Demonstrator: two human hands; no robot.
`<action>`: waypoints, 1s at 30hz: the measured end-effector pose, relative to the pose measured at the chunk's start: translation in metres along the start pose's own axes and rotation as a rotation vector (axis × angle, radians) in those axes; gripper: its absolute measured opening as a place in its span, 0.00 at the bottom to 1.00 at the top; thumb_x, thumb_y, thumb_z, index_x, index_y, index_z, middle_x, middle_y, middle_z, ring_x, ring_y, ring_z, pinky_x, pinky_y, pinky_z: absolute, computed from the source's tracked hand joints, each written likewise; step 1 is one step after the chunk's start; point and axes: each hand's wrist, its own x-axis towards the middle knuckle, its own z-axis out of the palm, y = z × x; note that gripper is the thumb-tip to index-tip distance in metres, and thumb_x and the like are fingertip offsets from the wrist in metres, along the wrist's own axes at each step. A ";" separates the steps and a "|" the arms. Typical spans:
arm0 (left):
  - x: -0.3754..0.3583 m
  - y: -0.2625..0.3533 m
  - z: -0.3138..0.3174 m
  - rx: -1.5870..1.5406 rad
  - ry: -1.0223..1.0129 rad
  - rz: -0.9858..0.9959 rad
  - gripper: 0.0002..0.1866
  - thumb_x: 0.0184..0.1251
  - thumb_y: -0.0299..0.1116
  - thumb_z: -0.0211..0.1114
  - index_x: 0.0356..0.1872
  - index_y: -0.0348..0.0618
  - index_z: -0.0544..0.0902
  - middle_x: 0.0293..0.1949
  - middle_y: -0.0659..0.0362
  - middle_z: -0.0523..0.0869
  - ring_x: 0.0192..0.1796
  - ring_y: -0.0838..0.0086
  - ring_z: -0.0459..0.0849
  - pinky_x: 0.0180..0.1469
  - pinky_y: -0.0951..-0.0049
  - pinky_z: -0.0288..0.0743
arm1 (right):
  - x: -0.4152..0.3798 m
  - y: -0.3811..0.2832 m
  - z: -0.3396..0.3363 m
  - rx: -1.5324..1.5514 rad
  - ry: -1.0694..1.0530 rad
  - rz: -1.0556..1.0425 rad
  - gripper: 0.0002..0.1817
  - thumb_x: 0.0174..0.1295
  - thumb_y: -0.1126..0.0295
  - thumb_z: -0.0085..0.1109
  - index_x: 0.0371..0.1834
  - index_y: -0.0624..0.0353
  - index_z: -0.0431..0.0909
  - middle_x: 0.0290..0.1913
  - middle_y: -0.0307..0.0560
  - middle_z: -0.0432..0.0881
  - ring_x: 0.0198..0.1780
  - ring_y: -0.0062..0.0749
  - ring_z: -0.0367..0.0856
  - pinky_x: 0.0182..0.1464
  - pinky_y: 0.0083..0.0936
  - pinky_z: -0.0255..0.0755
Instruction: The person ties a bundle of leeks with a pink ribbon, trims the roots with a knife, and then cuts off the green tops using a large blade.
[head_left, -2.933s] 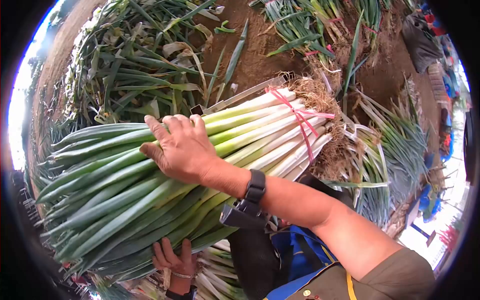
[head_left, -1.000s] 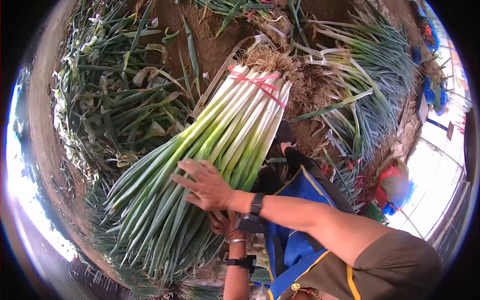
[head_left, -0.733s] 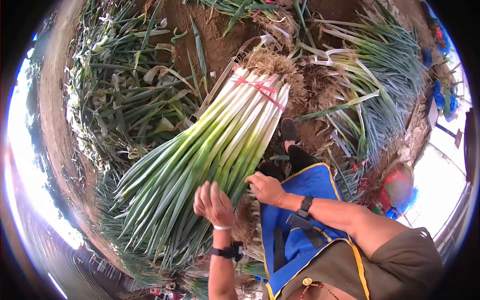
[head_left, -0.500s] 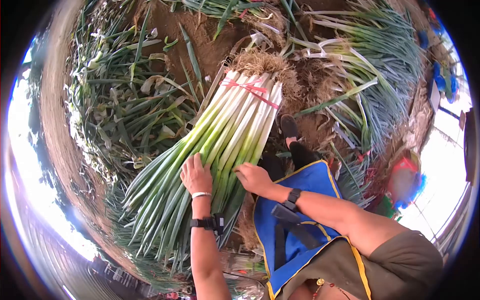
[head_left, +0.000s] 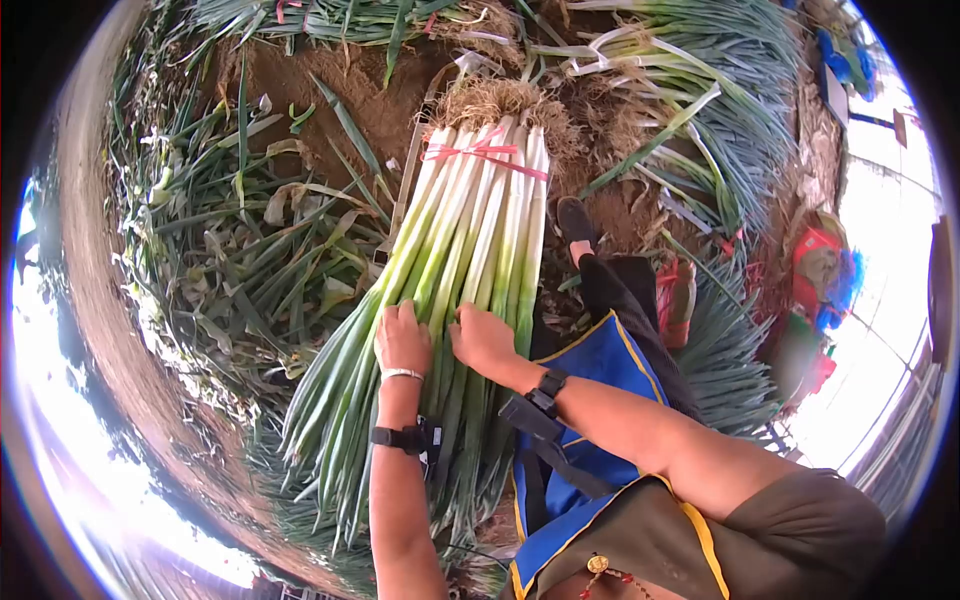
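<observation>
A large bundle of green onions (head_left: pixel 480 220) lies in front of me, roots away from me and leaves fanning out toward me. Red tape (head_left: pixel 487 153) is tied around the white stalks just below the roots. My left hand (head_left: pixel 403 342), with a white bracelet on its wrist, curls its fingers over the stalks where they turn green. Beside it, just to the right, my right hand (head_left: pixel 484 341) has its fingers bent in on the same stalks. The fingertips of both hands are partly hidden.
Loose leaf trimmings (head_left: pixel 260 270) are heaped at the left. More green onions (head_left: pixel 710 110) lie in a pile at the upper right, with others at the top edge. A blue apron (head_left: pixel 580 440) covers my lap, and a shoe (head_left: pixel 575 221) rests on the soil right of the bundle.
The view has shifted, and the bundle now points more straight away from me. My right hand has come closer to the left one, its fingers more bent over the stalks.
</observation>
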 end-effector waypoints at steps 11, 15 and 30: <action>-0.003 0.013 -0.012 0.184 -0.259 -0.230 0.18 0.61 0.46 0.62 0.42 0.43 0.78 0.34 0.44 0.83 0.36 0.48 0.83 0.41 0.51 0.75 | -0.022 -0.002 0.023 0.077 0.104 0.049 0.20 0.58 0.65 0.53 0.50 0.67 0.71 0.30 0.63 0.82 0.33 0.57 0.82 0.38 0.48 0.75; -0.009 0.012 -0.012 0.126 -0.214 -0.208 0.20 0.58 0.46 0.64 0.44 0.43 0.75 0.36 0.44 0.82 0.42 0.49 0.82 0.42 0.51 0.75 | -0.032 -0.005 0.026 0.191 0.197 0.068 0.20 0.58 0.66 0.53 0.49 0.70 0.68 0.27 0.63 0.81 0.30 0.56 0.82 0.39 0.47 0.75; -0.005 -0.023 -0.008 0.076 -0.218 0.058 0.21 0.59 0.40 0.63 0.51 0.39 0.77 0.38 0.45 0.83 0.41 0.49 0.82 0.43 0.52 0.75 | 0.001 0.009 0.029 0.182 -0.027 0.130 0.21 0.56 0.52 0.58 0.27 0.64 0.80 0.28 0.58 0.82 0.33 0.54 0.83 0.37 0.45 0.75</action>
